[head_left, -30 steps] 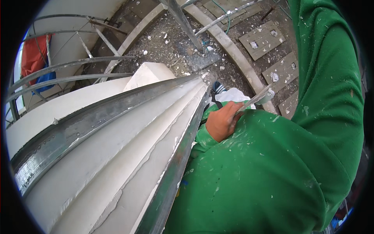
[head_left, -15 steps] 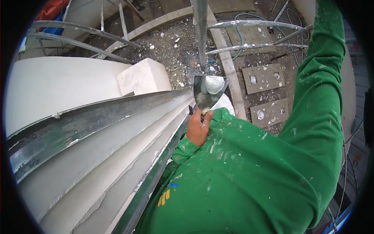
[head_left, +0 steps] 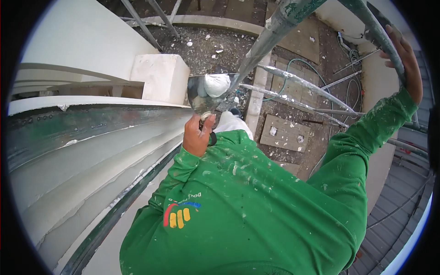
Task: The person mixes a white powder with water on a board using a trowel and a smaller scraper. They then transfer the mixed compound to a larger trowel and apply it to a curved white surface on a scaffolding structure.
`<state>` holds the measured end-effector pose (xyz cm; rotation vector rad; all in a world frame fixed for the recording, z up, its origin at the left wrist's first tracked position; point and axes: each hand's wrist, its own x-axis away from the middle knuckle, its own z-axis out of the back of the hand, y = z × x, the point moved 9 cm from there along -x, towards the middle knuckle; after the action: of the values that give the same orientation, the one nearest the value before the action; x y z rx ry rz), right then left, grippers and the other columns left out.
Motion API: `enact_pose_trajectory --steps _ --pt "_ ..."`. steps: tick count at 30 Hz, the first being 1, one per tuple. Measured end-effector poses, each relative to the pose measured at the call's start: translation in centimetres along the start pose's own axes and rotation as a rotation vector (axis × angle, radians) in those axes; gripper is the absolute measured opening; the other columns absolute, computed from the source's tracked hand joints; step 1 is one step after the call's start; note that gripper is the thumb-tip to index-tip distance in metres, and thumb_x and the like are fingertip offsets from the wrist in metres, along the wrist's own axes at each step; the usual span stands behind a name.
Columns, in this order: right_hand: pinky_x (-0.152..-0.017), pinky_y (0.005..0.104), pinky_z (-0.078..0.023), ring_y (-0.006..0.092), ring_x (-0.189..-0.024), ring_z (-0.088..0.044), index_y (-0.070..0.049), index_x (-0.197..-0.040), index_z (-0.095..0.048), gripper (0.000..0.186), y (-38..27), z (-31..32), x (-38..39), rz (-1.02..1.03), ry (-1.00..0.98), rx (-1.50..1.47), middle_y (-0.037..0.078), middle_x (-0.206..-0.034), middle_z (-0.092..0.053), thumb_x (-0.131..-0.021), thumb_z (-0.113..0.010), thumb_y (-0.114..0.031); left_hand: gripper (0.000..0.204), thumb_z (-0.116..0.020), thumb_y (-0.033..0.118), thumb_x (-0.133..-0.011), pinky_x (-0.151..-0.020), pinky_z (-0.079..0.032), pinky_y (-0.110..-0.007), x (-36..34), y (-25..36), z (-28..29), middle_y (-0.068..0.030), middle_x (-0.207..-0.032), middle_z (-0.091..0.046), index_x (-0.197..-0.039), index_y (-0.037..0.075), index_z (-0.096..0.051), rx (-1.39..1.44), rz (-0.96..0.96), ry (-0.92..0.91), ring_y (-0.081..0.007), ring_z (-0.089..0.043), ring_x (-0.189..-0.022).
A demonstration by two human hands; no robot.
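Observation:
Near the centre, my left hand (head_left: 197, 135) is closed on the handle of a wide metal putty knife (head_left: 198, 98). A lump of white plaster (head_left: 217, 85) sits on its shiny blade. My right hand (head_left: 409, 66) is raised at the upper right, its fingers around a curved grey scaffold pipe (head_left: 382, 39). A dark grey flat thing (head_left: 373, 28) shows beside those fingers, partly behind the pipe; I cannot make out its kind. Both arms are in green sleeves spattered with white.
A thick scaffold pole (head_left: 277, 34) slants beyond the putty knife, with thinner rails (head_left: 307, 85) to its right. At the left run a metal straightedge (head_left: 91, 120) and stepped white moulding (head_left: 105, 156). Far below lie boards (head_left: 285, 133), a hose (head_left: 300, 60) and littered ground.
The view has shifted, and the left hand with the putty knife now appears farther left. My right hand has come into view on the pipe. The plaster stays on the blade.

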<state>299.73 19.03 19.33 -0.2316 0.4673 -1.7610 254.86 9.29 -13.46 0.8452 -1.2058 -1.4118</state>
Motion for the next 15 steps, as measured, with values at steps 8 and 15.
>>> enact_pose_trajectory --steps 8,15 --pt "-0.072 0.0256 -0.053 0.0146 -0.086 -0.067 -0.013 -0.139 -0.052 0.044 -1.4 0.4 -0.5 0.275 0.02 0.419 0.008 -0.106 -0.06 -0.096 -0.049 -0.007 0.026 -0.058 0.025 -0.099 -0.05 -0.044 -0.025 -4.9 1.9 3.3 -0.0067 -0.083 -0.059 -0.095 0.001 -0.052 0.399 0.005 0.469 -0.009 -0.053 -0.06" --pt "-0.058 0.0248 -0.056 0.0175 -0.075 -0.07 -0.001 -0.12 -0.064 0.045 0.3 5.7 2.6 -0.044 0.737 -0.038 0.008 -0.089 -0.069 -0.096 -0.055 -0.038 0.032 -0.06 0.03 -0.097 -0.048 -0.04 -0.028 -5.7 -0.2 1.4 -0.0051 -0.062 -0.057 -0.086 0.001 -0.053 0.381 0.024 0.495 -0.0107 -0.051 -0.052"
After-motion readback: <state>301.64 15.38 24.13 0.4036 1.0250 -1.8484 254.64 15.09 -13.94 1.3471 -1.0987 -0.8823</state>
